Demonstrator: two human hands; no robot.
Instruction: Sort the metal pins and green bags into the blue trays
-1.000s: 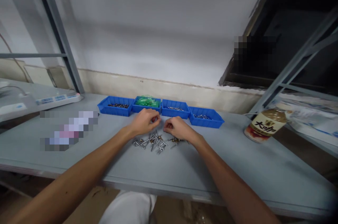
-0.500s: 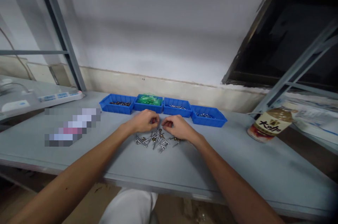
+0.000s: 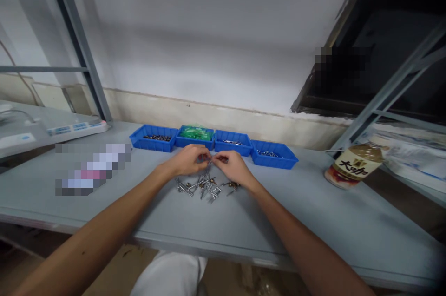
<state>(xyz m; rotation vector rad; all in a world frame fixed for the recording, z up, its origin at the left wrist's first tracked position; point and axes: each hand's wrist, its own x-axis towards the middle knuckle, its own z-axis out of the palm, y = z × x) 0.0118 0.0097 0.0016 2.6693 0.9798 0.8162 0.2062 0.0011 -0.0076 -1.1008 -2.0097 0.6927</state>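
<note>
Metal screws lie heaped on the grey surface, just on the near side of your hands. Your left hand and right hand meet at the fingertips, both pinching one small part. You seem to be assembling it, and this asks for steady alignment.

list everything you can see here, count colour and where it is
blue bins: four, blue, in a row along the back of the table
green parts: a heap, green, in the second bin from the left
metal fasteners: a loose pile, mostly silver, on the table just below the hands
bottle: one, brown with a pale label, at the table's right end
table: one, grey
power strip: one, white, on the next surface to the left
left hand: one, grip shut, fingertips meeting the right hand's above the pile
right hand: one, grip shut; what they pinch is too small to tell
</note>
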